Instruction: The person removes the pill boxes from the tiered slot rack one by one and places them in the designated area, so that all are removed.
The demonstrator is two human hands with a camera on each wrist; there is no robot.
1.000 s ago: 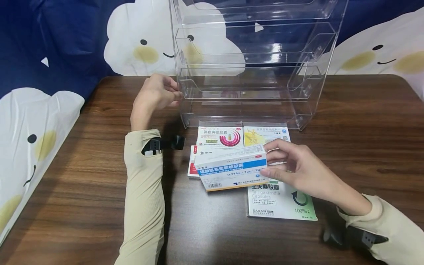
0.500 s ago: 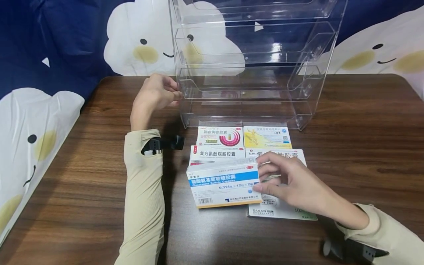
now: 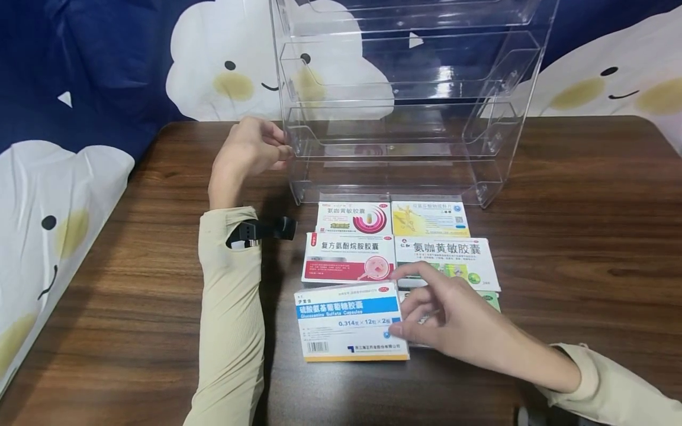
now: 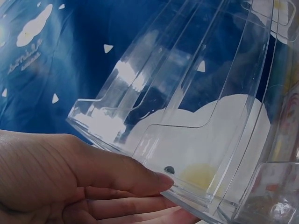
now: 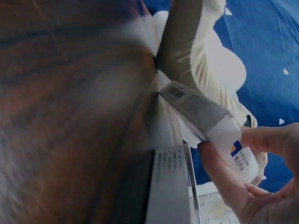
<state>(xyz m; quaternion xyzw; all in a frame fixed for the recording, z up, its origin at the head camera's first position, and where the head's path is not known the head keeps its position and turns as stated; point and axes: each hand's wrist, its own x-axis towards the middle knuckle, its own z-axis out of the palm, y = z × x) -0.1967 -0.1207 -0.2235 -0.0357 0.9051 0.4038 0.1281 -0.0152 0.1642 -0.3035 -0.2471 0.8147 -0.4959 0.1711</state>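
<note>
My right hand (image 3: 453, 313) pinches the right end of a white medicine box (image 3: 346, 325) with a blue stripe and an orange lower edge, thumb in front and fingers behind. In the right wrist view, the box (image 5: 201, 109) is tilted, its end panel between thumb and fingers. At the back, my left hand (image 3: 247, 148) grips the left side of a clear acrylic display rack (image 3: 394, 152). The left wrist view has the thumb over the rack's edge and the fingers beneath. A green-edged medicine box (image 3: 490, 300) lies mostly hidden behind my right hand.
Between the rack and the held box lie a pink-ringed box (image 3: 346, 219), a yellow-and-white box (image 3: 431, 219), a red-and-white box (image 3: 346, 260) and a white box with green pictures (image 3: 444, 260). A cloud-print curtain (image 3: 122, 59) hangs behind the wooden table (image 3: 597, 225).
My right hand has brought the blue-striped medicine box down and left, toward the near side, uncovering the red-and-white box and the white box with green pictures. The left hand stays on the rack.
</note>
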